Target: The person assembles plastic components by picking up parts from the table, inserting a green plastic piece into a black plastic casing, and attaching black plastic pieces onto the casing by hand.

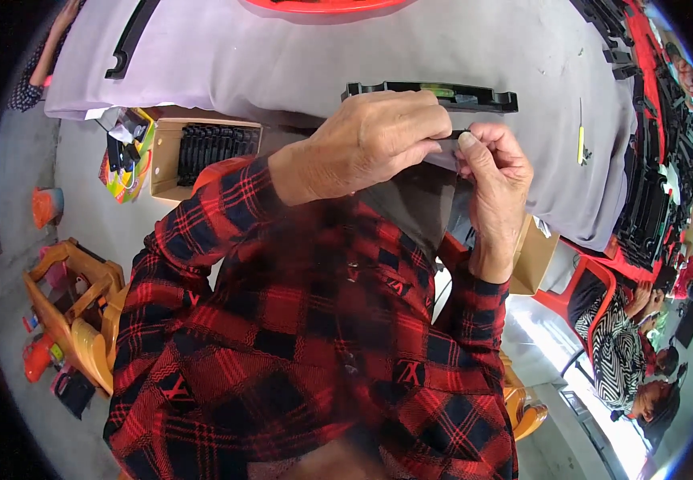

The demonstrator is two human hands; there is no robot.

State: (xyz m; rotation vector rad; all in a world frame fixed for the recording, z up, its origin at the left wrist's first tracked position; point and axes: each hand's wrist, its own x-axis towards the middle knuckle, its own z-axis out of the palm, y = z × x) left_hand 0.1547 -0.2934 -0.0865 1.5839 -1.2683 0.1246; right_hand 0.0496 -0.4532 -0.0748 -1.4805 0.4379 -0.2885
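Observation:
Both of my hands are raised close together over the near edge of a cloth-covered table (298,80). Between their fingertips is a small dark piece (458,134), mostly hidden by the fingers. My left hand (374,140) has its fingers closed in a pinch at the left end of this piece. My right hand (497,164) pinches the other end between thumb and forefinger. Just beyond the hands lies a long black plastic frame (486,100) with a yellow-green insert, partly covered by my left hand.
A screwdriver (581,146) with a yellow handle lies on the right. Another long black part (132,40) rests far left, and a red basin (322,6) stands at the far edge. A carton (166,160) holds several black parts. People sit at the right.

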